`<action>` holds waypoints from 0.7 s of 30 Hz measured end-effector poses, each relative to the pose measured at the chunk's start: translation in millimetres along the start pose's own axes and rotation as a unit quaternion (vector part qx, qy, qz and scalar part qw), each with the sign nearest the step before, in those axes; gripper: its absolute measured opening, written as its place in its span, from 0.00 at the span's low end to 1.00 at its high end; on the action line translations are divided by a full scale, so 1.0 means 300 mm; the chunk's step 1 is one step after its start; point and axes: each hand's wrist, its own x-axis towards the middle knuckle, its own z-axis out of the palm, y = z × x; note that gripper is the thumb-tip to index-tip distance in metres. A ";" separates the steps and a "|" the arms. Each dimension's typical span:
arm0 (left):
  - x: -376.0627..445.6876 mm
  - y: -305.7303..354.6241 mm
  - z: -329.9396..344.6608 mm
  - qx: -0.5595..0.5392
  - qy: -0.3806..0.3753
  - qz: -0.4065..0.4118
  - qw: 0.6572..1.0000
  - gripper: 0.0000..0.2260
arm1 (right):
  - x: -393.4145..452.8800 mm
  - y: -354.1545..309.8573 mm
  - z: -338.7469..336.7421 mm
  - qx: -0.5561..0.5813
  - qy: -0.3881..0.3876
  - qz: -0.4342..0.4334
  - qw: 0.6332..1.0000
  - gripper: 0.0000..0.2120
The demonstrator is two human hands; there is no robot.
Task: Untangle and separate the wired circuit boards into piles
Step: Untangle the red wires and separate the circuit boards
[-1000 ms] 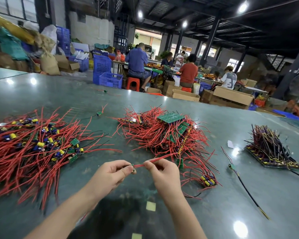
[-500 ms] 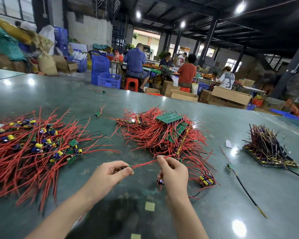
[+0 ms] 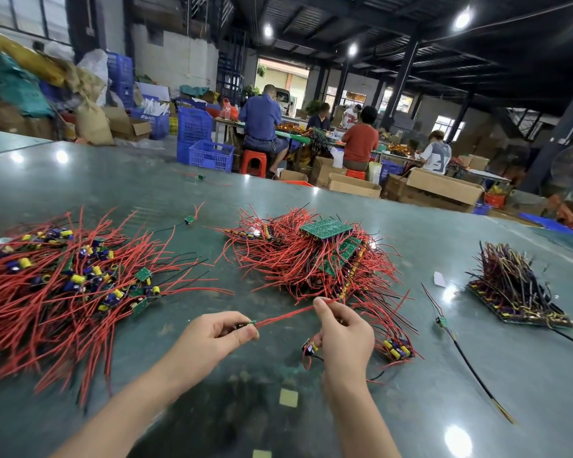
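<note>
The left hand (image 3: 217,337) pinches a small green board (image 3: 249,323) at one end of a taut red wire (image 3: 285,314), and the right hand (image 3: 344,338) pinches that wire's far end while a second small board (image 3: 310,348) hangs beside its palm. Bare green table (image 3: 411,408) lies under and in front of both wrists, with the separated pile (image 3: 57,285) just left of the left hand and the tangled heap (image 3: 311,259) touching the wire's far end. A dark-wired panel (image 3: 516,299) sits well apart at the right, a loose black-wired board (image 3: 442,321) between it and the heap.
</note>
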 end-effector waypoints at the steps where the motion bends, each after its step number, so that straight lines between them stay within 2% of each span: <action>1: 0.002 0.001 -0.005 -0.004 0.001 -0.001 1.000 0.07 | 0.005 -0.002 -0.003 0.039 -0.004 0.025 0.999 0.04; 3: 0.004 0.000 -0.014 -0.011 0.001 -0.004 1.000 0.07 | 0.023 -0.005 -0.009 0.120 0.003 0.087 0.989 0.03; 5: 0.005 -0.005 -0.018 -0.012 -0.004 -0.007 1.000 0.07 | 0.036 -0.002 -0.016 0.133 0.012 0.107 0.985 0.02; 8: 0.005 -0.010 -0.011 0.003 -0.008 -0.002 1.000 0.06 | 0.034 0.013 -0.020 -0.018 0.040 -0.004 0.999 0.04; 10: 0.005 -0.010 -0.006 0.007 -0.009 0.002 1.000 0.06 | 0.030 0.014 -0.019 -0.064 0.059 -0.048 0.995 0.04; 13: 0.004 -0.012 -0.013 0.001 -0.006 0.004 1.000 0.06 | 0.028 -0.001 -0.018 0.044 0.023 0.002 0.999 0.02; 16: 0.010 -0.018 -0.034 -0.008 0.006 -0.002 1.000 0.07 | 0.024 -0.016 -0.005 0.173 -0.026 0.062 0.983 0.05; 21: 0.015 -0.021 -0.049 -0.024 -0.003 -0.011 1.000 0.07 | 0.029 -0.023 -0.006 0.248 -0.059 0.121 0.959 0.04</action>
